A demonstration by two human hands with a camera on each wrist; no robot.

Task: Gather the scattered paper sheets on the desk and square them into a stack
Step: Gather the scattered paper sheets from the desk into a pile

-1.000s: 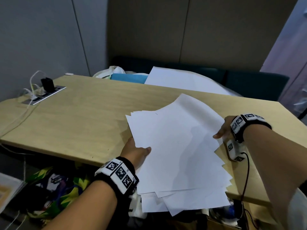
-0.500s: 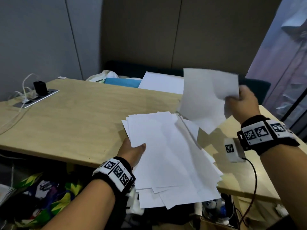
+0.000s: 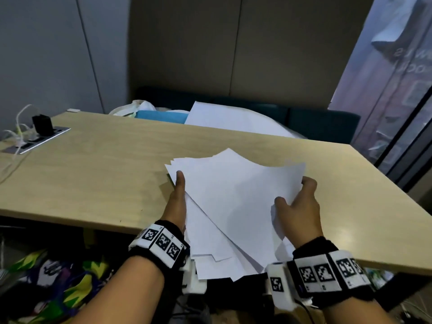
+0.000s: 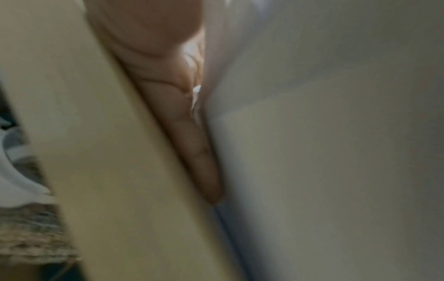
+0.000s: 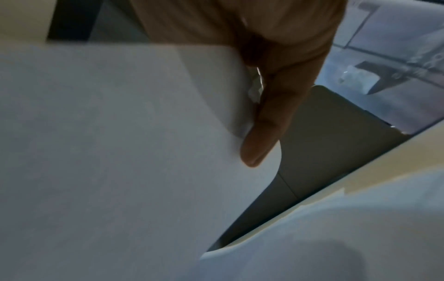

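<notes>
- The loose pile of plain white paper sheets (image 3: 233,206) lies at the near edge of the pale wooden desk (image 3: 93,171), its lower part hanging out past that edge towards the person.
- The left hand (image 3: 176,204) grips the pile's left side: the thumb lies on top of the sheets, and the left-wrist view shows a finger (image 4: 199,152) wedged between desk and paper, so this hand is clamped on the pile.
- The right hand (image 3: 297,206) holds the right side, thumb on top of the upper sheet and the other fingers curled round its edge; in the right-wrist view a fingertip (image 5: 257,148) presses into the curved sheet.
- The corners still fan out at several angles, most plainly at the overhanging end, so I judge the gathering done and the squaring only starting.
- The next move probably calls for easing both grips so the sheets can slide, then standing the pile on edge and tapping it on the desk.
- The overhanging sheets look likely to slip off if the grip loosens too far.
</notes>
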